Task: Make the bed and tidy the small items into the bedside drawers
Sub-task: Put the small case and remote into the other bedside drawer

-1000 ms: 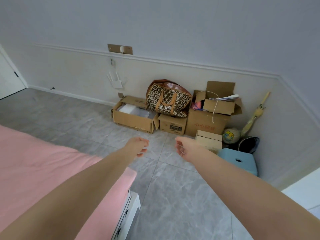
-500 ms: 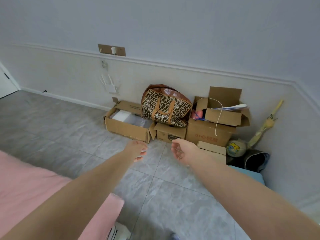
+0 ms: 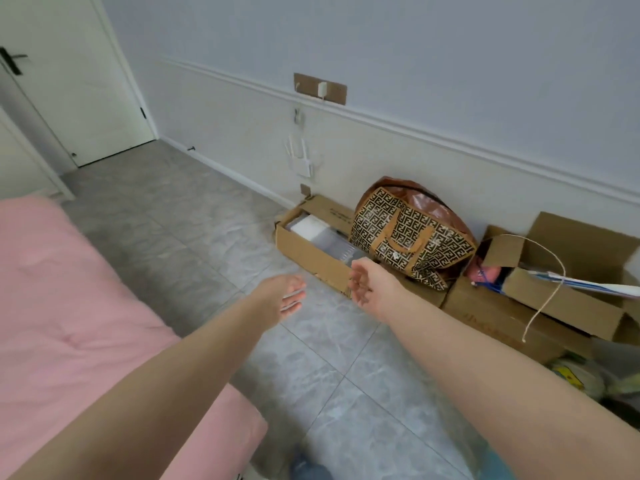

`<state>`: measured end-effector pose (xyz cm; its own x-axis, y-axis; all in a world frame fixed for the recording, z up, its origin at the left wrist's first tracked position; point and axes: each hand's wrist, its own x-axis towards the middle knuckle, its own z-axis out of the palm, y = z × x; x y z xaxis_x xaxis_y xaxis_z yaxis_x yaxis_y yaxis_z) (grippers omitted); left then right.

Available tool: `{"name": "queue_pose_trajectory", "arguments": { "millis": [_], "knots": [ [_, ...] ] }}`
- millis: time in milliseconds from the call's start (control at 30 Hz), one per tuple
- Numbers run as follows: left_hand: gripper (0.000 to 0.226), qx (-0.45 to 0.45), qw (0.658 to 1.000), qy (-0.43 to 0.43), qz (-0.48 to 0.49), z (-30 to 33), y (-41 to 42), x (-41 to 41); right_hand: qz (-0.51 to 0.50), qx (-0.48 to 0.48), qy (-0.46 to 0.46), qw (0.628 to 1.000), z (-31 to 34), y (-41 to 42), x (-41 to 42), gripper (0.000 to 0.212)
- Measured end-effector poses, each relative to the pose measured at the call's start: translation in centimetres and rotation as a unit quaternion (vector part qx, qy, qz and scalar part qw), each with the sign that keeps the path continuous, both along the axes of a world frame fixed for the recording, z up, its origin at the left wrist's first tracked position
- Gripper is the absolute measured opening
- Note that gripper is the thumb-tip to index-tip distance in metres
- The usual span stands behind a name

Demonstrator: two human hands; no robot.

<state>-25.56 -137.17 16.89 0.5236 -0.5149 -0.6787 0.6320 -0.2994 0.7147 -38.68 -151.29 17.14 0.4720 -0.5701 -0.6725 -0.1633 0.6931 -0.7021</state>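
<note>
The bed with its smooth pink cover [image 3: 69,306] fills the left side and bottom left of the head view. Both my arms reach forward over the grey tiled floor, past the bed's corner. My left hand [image 3: 284,296] hovers with fingers relaxed and holds nothing. My right hand [image 3: 367,285] hangs a hand's width to its right, palm turned inward, fingers loosely curved and empty. No bedside drawers or small items show in this view.
Along the far wall stand an open cardboard box [image 3: 311,244], a patterned brown bag [image 3: 408,237] and more open boxes [image 3: 554,299] with a white cord. A white door [image 3: 76,81] stands at the back left. Grey floor tiles [image 3: 207,220] lie between bed and wall.
The view has swung left: the door has come into sight and more of the pink bed shows. Both hands stay outstretched and empty, fingers a little more spread.
</note>
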Motion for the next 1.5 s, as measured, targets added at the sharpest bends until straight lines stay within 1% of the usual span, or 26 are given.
{"name": "queue_pose_trajectory", "arguments": {
  "millis": [133,233,300,400,500,567,667,767,800,833,900,967,1000,1067,1133,1200,1300,1400,1500],
  "knots": [
    [0.017,-0.003,0.999,-0.016,0.039,-0.9,-1.8,6.2,0.048,-0.026,0.026,0.998,0.0,-2.8,5.9,0.007],
    [0.017,-0.010,0.997,-0.024,0.076,-0.9,-3.0,10.9,0.063,-0.055,0.036,0.996,1.1,-5.2,10.6,0.005],
    [0.014,-0.013,0.996,-0.025,0.079,-0.6,-3.6,13.6,0.066,-0.069,0.036,0.995,1.8,-6.4,13.3,0.005],
    [0.015,-0.012,0.996,-0.025,0.085,-0.3,-4.8,17.0,0.098,-0.082,0.033,0.991,2.5,-7.3,17.1,0.007],
    [0.010,-0.027,0.995,-0.024,0.092,0.2,-6.6,20.6,0.134,-0.107,0.038,0.984,3.1,-8.4,21.3,0.013],
    [0.011,-0.031,0.994,-0.019,0.100,0.1,-8.0,22.8,0.143,-0.116,0.043,0.982,3.1,-9.6,24.1,0.012],
    [0.009,-0.037,0.994,-0.014,0.102,-0.1,-9.8,25.9,0.158,-0.108,0.044,0.980,2.6,-11.5,28.4,0.008],
    [0.012,-0.032,0.992,-0.017,0.118,-0.8,-11.6,30.2,0.173,-0.099,0.043,0.979,1.7,-13.6,33.7,0.012],
    [0.013,-0.025,0.992,-0.018,0.123,-1.0,-12.1,31.5,0.182,-0.098,0.045,0.977,1.4,-14.1,35.1,0.010],
    [0.014,-0.019,0.991,-0.017,0.134,-1.2,-12.7,33.2,0.195,-0.092,0.044,0.976,1.3,-14.9,36.9,0.008],
    [0.011,-0.010,0.986,-0.011,0.164,-1.5,-14.1,36.9,0.216,-0.067,0.035,0.973,1.1,-16.5,40.6,0.012],
    [0.010,-0.004,0.982,-0.006,0.191,-1.7,-14.8,39.6,0.215,-0.040,0.033,0.975,0.7,-17.6,44.0,0.017],
    [0.012,-0.005,0.978,-0.007,0.207,-1.8,-15.4,41.4,0.218,-0.027,0.037,0.975,0.8,-18.3,46.4,0.016],
    [0.013,-0.010,0.975,-0.016,0.222,-1.9,-15.9,43.4,0.227,-0.022,0.032,0.973,1.0,-18.6,50.4,0.011],
    [0.011,-0.016,0.973,-0.035,0.226,-1.9,-15.9,45.5,0.264,-0.028,0.023,0.964,1.4,-18.2,54.8,0.010],
    [0.012,-0.002,0.976,-0.064,0.210,-1.9,-15.1,47.7,0.294,-0.027,0.027,0.955,1.3,-17.1,58.9,0.012],
    [0.021,0.022,0.976,-0.096,0.192,-2.2,-13.3,52.3,0.331,-0.013,0.035,0.943,0.3,-15.4,64.5,0.012],
    [0.023,0.039,0.970,-0.092,0.221,-3.2,-11.0,58.3,0.366,-0.007,0.046,0.929,-0.9,-13.7,70.8,0.011],
    [0.021,0.037,0.964,-0.096,0.245,-3.5,-9.0,64.4,0.361,-0.012,0.044,0.932,-1.0,-12.3,76.7,0.012]
  ]
}}
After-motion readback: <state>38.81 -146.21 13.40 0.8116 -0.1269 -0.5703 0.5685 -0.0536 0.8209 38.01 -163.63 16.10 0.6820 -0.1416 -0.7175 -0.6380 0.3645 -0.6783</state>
